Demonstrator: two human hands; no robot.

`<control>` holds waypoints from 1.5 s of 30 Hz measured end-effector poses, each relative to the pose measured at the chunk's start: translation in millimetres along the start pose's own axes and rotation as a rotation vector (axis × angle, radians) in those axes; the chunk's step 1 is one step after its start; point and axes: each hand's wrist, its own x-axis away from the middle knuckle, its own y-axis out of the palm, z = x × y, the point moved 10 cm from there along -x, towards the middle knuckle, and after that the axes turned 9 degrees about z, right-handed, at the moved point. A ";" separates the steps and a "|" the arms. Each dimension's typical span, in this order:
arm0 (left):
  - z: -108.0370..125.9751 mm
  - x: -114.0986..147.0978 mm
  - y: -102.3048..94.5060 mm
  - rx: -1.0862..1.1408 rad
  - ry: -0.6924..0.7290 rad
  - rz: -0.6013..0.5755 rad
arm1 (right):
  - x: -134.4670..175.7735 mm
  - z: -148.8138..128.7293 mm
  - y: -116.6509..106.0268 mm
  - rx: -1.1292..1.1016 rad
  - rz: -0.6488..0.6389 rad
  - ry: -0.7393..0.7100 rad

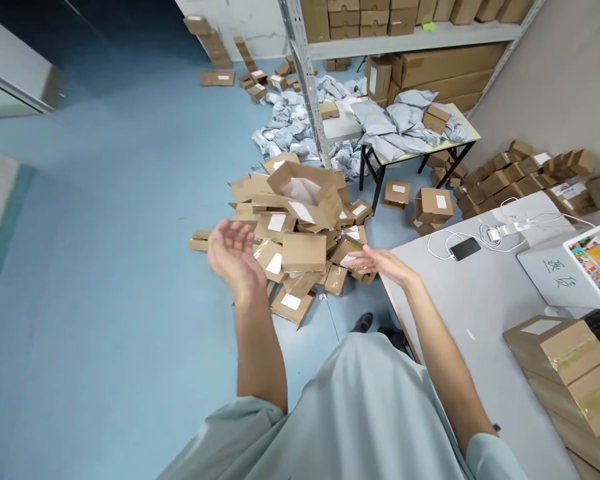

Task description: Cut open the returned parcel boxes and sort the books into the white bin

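Note:
My left hand (235,257) is raised, palm up, its fingers spread and holding nothing. Opposite it, my right hand (380,262) is also open, fingers stretched out toward the left. Between and beyond them lies a heap of cardboard boxes (304,252) on the floor, many with white labels. An open cardboard box (305,190) with its flaps up and something white inside is at the top of the heap, apart from both hands. Whether it rests on the heap or is in the air I cannot tell.
A grey table (460,313) stands at my right, with a phone (465,249), cables, a white bin (555,277) and stacked boxes (565,373). Grey mailing bags (405,120) cover a small table behind. A metal shelf post (307,83) rises beyond the heap.

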 end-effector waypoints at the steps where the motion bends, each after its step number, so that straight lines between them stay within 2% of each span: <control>1: -9.1 4.8 -6.3 -0.019 -0.032 -0.011 | 0.2 11.4 7.0 0.021 -0.014 0.027; 4: -65.9 40.9 -9.7 -0.141 -0.240 -0.104 | 11.1 56.3 5.8 0.047 -0.002 0.110; 7: -128.5 98.1 1.0 -0.257 -0.465 -0.219 | 34.6 99.0 -17.9 0.045 0.069 0.166; 9: -157.2 139.3 16.8 -0.292 -0.559 -0.326 | 55.5 121.0 -40.4 0.024 0.153 0.183; 11: -176.3 181.4 37.4 -0.311 -0.633 -0.464 | 80.8 139.3 -64.8 -0.011 0.265 0.193; 15: -199.6 264.7 81.0 -0.350 -0.761 -0.775 | 143.7 170.5 -108.5 -0.141 0.510 0.181; 18: -217.4 328.4 110.2 -0.398 -0.832 -0.995 | 202.5 196.3 -136.4 -0.277 0.718 0.141; 21: -234.7 401.4 129.0 -0.469 -0.882 -1.210 | 272.3 229.7 -152.7 -0.391 0.947 0.096; 24: -240.4 477.9 130.7 -0.535 -0.915 -1.424 | 343.6 268.7 -147.5 -0.519 1.159 0.064; 28: -228.4 565.0 112.7 -0.600 -0.968 -1.658 | 423.3 314.4 -121.2 -0.689 1.399 0.038; 31: -212.9 614.1 92.8 -0.645 -0.987 -1.809 | 467.6 338.1 -105.5 -0.779 1.534 0.013; 34: -200.6 650.1 71.9 -0.709 -0.964 -1.950 | 502.7 359.6 -102.2 -0.858 1.650 -0.020; 39: -191.6 703.0 49.5 -0.790 -0.904 -2.125 | 552.9 394.5 -126.4 -0.948 1.807 -0.110; 45: -183.9 792.7 50.6 -0.835 -0.767 -2.217 | 628.6 430.9 -171.9 -0.979 1.962 -0.203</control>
